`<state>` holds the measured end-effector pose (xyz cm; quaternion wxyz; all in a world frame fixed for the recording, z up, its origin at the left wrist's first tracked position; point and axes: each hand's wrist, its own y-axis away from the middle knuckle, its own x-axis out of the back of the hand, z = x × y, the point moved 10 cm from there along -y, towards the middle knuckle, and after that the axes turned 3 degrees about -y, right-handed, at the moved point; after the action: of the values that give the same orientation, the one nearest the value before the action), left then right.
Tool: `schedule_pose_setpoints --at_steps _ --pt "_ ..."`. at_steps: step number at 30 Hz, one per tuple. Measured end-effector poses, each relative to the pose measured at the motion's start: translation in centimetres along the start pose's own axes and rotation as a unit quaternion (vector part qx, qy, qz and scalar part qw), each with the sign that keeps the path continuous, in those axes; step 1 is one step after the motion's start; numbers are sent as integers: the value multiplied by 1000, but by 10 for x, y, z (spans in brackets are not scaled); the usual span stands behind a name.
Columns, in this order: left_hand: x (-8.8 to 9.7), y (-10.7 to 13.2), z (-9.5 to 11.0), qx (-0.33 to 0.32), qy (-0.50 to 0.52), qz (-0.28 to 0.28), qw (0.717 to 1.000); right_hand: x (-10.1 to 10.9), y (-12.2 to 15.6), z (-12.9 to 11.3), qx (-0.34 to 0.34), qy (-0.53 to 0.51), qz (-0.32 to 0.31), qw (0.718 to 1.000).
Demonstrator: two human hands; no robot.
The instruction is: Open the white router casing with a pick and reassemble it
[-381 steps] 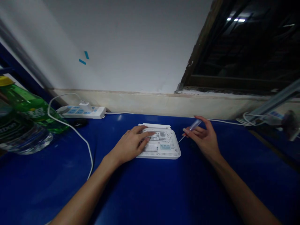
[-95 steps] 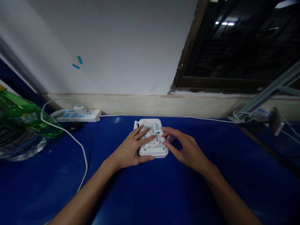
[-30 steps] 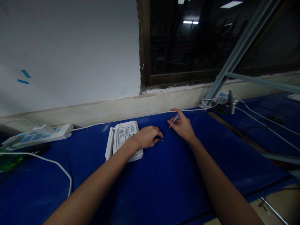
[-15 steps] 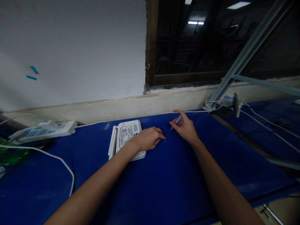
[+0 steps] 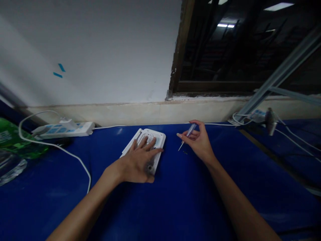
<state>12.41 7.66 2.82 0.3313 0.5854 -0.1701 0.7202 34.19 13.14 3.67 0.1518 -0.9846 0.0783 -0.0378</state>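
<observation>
view: head cam, worn on person's head
faces: fwd & down, at L hand [image 5: 136,165], R hand [image 5: 198,140]
range: close, over worktop [image 5: 160,207]

Power strip [image 5: 64,129] at nine o'clock, white cable [image 5: 54,146] looping past a green bottle [image 5: 17,139], dark window [image 5: 225,50] up at one!

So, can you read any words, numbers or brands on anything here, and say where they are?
White router, underside labels: partly under the left hand, too small to read.
Power strip, blue markings: too blurred to read.
Green bottle, label: too blurred to read.
</observation>
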Motion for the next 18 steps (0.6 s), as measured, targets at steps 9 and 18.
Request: schedule_pose_setpoints --at_steps 9,18 --pt "15 20 -20 58 38 164 984 -18 9 10 6 85 -6 996" --pt "4 21 -41 -6 24 116 993 -38 17 19 -76 30 -41 996"
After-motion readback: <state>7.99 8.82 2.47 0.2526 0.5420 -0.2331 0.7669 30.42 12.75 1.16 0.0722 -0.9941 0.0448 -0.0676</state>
